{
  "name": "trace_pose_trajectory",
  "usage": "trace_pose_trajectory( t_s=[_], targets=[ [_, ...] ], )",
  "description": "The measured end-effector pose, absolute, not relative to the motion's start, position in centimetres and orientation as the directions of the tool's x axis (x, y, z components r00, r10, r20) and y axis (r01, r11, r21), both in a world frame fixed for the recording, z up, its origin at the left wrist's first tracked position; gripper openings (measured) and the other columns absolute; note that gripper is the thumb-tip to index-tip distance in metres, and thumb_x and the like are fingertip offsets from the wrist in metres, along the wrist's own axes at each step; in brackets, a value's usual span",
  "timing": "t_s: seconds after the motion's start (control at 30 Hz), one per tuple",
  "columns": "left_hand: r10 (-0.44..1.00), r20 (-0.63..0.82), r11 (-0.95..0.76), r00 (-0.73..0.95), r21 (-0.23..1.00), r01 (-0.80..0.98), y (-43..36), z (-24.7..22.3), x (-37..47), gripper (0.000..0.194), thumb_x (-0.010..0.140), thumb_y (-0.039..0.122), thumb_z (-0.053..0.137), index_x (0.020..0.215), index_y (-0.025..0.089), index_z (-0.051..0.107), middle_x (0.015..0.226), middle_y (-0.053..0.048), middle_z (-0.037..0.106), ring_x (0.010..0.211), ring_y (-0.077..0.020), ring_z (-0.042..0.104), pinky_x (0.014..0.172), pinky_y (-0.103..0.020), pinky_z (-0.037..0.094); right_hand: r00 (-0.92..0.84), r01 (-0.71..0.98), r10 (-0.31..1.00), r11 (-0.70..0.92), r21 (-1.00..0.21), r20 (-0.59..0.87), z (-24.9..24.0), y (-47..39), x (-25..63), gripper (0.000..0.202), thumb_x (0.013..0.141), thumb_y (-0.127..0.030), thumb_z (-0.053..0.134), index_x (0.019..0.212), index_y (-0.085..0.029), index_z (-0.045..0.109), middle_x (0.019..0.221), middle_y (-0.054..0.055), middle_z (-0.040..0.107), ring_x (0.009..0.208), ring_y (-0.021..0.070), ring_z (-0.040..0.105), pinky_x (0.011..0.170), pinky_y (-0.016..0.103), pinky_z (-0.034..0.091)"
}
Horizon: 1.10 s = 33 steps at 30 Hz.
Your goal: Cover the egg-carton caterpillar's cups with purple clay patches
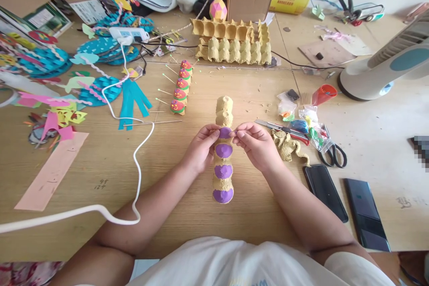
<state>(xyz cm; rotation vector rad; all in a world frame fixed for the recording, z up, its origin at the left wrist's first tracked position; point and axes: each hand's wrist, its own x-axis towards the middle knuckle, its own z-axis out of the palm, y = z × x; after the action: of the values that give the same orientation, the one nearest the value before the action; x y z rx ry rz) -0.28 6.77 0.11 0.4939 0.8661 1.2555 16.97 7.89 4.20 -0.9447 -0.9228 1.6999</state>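
Note:
A strip cut from an egg carton point(224, 183) stands out lengthwise in front of me, its bumps in a row. Several bumps carry purple clay patches point(223, 171); the far ones are bare cardboard. My left hand point(203, 145) grips the strip's left side, with the thumb by the farthest purple patch. On the other side, my right hand point(254, 143) is closed in a pinch at the edge of that same patch. A small purple bit seems to show at its fingertips, too small to be sure.
Behind the strip stands a row of red-and-green clay-covered bumps point(181, 94) with pins. Egg cartons point(239, 50) lie farther back. To the right are a utility knife point(273, 126), scissors point(333, 155), clay bags point(310, 116) and phones point(367, 214). A white cable point(137, 161) crosses on the left.

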Motion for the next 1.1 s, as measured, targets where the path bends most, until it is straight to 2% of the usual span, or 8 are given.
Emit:
trace_pose_trajectory(
  t_s=[0.2,0.33,0.4,0.53,0.73,0.83,0.93,1.1],
  targets=[
    [0.96,-0.277,0.247,0.042,0.767,-0.592,6.9,0.0,-0.3,0.035,0.073,0.036,0.092,0.095,0.023,0.068,0.094,0.002,0.08,0.08,-0.0136,0.074,0.066,-0.023,0.055,-0.288,-0.448,0.915,-0.388,-0.805,-0.281,4.5,8.5,17.7,0.038,0.059,-0.035,0.099,0.088,-0.023,0.078,0.086,0.0,0.078,0.076,0.0118,0.07,0.078,0.027,0.06],
    [0.952,-0.302,0.265,0.045,0.742,-0.616,6.9,0.3,-0.3,0.037,0.069,0.035,0.094,0.093,0.024,0.069,0.092,0.003,0.079,0.077,-0.0133,0.073,0.061,-0.022,0.053,-0.256,-0.378,0.932,-0.34,-0.861,-0.255,4.3,8.4,17.8,0.035,0.065,-0.047,0.095,0.075,-0.021,0.074,0.075,0.001,0.074,0.064,0.0108,0.062,0.062,0.025,0.054],
    [0.949,-0.313,0.271,0.042,0.737,-0.619,6.9,0.4,-0.3,0.037,0.068,0.035,0.095,0.092,0.024,0.069,0.091,0.003,0.079,0.077,-0.0137,0.073,0.061,-0.022,0.053,-0.209,-0.303,0.954,-0.272,-0.913,-0.215,4.1,8.2,17.8,0.041,0.071,-0.056,0.089,0.066,-0.02,0.07,0.067,0.001,0.07,0.057,0.0106,0.056,0.054,0.025,0.048],
    [0.942,-0.332,0.287,0.044,0.735,-0.615,6.9,0.6,-0.3,0.039,0.066,0.035,0.095,0.092,0.024,0.068,0.089,0.002,0.079,0.077,-0.0142,0.072,0.064,-0.024,0.055,-0.139,-0.195,0.98,-0.167,-0.966,-0.141,4.1,8.2,17.9,0.049,0.075,-0.063,0.084,0.058,-0.02,0.066,0.057,0.001,0.063,0.049,0.0102,0.048,0.048,0.027,0.04],
    [0.945,-0.324,0.276,0.034,0.744,-0.609,7.0,0.7,-0.3,0.038,0.068,0.036,0.094,0.092,0.024,0.067,0.091,0.002,0.079,0.08,-0.016,0.073,0.067,-0.026,0.055,-0.217,-0.209,0.965,-0.194,-0.959,-0.148,4.6,8.5,18.1,0.04,0.068,-0.056,0.092,0.074,-0.02,0.075,0.067,0.002,0.069,0.056,0.0128,0.054,0.046,0.026,0.039],
    [0.948,-0.314,0.275,0.043,0.75,-0.601,7.0,0.8,-0.4,0.036,0.071,0.036,0.092,0.093,0.024,0.067,0.094,0.001,0.079,0.087,-0.0177,0.074,0.07,-0.026,0.056,-0.186,-0.168,0.973,-0.168,-0.971,-0.137,4.2,8.4,18.2,0.046,0.074,-0.062,0.085,0.063,-0.02,0.069,0.06,0.001,0.065,0.049,0.0108,0.049,0.044,0.027,0.037],
    [0.948,-0.316,0.274,0.047,0.731,-0.625,7.0,0.8,-0.4,0.037,0.069,0.034,0.094,0.093,0.024,0.067,0.093,0.001,0.079,0.087,-0.0167,0.074,0.069,-0.025,0.055,-0.158,-0.136,0.982,-0.121,-0.983,-0.099,4.0,8.2,18.3,0.053,0.079,-0.063,0.082,0.054,-0.02,0.062,0.052,0.0,0.059,0.044,0.0092,0.044,0.043,0.027,0.033],
    [0.952,-0.299,0.266,0.063,0.712,-0.65,7.0,0.9,-0.5,0.036,0.07,0.032,0.094,0.093,0.022,0.068,0.09,0.002,0.079,0.084,-0.0146,0.073,0.067,-0.022,0.056,-0.228,-0.095,0.97,-0.104,-0.99,-0.08,4.6,8.2,18.3,0.04,0.073,-0.056,0.089,0.071,-0.02,0.074,0.064,0.002,0.069,0.054,0.0125,0.056,0.049,0.026,0.043]
  ],
)
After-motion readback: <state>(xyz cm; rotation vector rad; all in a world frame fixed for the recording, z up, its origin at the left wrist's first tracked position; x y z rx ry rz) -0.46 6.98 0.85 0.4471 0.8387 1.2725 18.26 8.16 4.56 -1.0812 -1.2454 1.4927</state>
